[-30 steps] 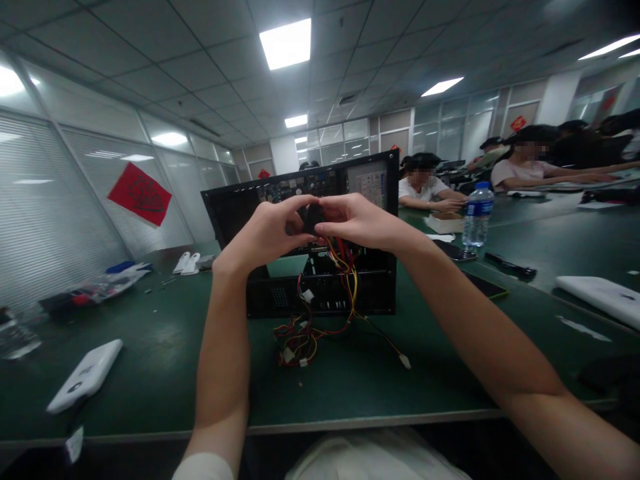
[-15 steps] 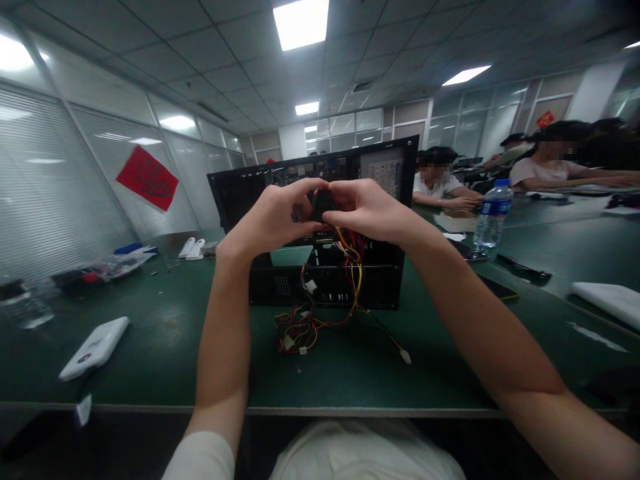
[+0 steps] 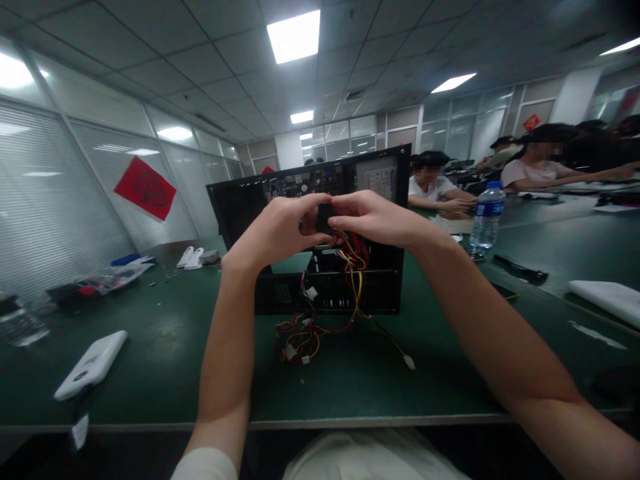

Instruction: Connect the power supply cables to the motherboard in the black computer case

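An open black computer case (image 3: pixel 235 207) stands on the green table (image 3: pixel 210 373), its circuit board (image 3: pixel 300 183) and power supply (image 3: pixel 383 177) showing at the top. My left hand (image 3: pixel 280 230) and my right hand (image 3: pixel 373 217) meet in front of it, fingertips almost touching. Between their curled fingers and thumbs sits a small black part (image 3: pixel 325 215), partly hidden, whose kind I cannot make out. Yellow and red power cables (image 3: pixel 356 257) hang just below my right hand. More loose cables with white connectors (image 3: pixel 297 343) lie on the table before the case.
At left lie a white power bank (image 3: pixel 93 363), a clear bottle (image 3: pixel 20 323) and plastic bags (image 3: pixel 105 277). A water bottle (image 3: pixel 487 213) stands at right, near a black strip-like object (image 3: pixel 520 268) and a white device (image 3: pixel 605 300). Other people (image 3: pixel 433 183) sit at back right.
The view has tilted up slightly, so most things appear lower. Both hands remain at the black part in front of the case, with little change in their grip.
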{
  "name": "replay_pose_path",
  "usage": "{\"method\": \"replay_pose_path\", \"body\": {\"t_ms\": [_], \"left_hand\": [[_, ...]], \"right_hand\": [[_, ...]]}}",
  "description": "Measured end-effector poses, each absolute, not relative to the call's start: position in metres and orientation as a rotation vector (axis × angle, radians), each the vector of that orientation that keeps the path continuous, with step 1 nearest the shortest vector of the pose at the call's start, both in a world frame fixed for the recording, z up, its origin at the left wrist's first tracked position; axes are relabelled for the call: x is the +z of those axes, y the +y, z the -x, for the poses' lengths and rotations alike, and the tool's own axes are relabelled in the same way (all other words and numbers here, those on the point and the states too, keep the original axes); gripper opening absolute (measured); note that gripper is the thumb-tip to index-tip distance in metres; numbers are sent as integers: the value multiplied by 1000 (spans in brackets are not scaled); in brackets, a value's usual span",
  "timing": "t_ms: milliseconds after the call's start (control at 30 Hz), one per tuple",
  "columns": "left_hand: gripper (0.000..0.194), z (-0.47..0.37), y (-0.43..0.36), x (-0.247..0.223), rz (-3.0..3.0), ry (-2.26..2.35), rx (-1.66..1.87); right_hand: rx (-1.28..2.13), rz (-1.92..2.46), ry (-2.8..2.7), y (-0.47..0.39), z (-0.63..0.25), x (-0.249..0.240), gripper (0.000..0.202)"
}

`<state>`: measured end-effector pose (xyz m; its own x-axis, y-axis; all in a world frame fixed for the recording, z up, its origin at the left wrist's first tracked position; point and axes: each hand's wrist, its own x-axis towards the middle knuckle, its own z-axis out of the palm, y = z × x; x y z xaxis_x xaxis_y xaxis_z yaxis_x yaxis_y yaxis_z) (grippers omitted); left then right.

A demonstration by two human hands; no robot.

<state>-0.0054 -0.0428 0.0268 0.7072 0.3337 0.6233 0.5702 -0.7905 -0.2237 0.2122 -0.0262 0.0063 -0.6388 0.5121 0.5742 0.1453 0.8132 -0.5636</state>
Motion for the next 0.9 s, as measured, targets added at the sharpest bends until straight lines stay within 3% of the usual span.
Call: {"method": "replay_pose_path", "body": {"t_ms": [300, 467, 633, 767, 900], "left_hand": [[51, 10, -20, 27, 2485, -724, -671], [49, 32, -4, 29, 2628, -737, -767], [26, 39, 13, 26, 2842, -780, -785], [27, 33, 31, 20, 2901, -904, -689], [37, 40, 48, 17, 2941, -1138, -415]], "right_hand": [[240, 672, -2178, 0, -209, -9, 70], [-395, 493, -2110, 21, -209, -22, 57], [-909, 281, -2161, 45, -203, -38, 34], [-874, 448, -2336, 55, -192, -52, 28], [-558, 573, -2399, 41, -182, -60, 20]]}}
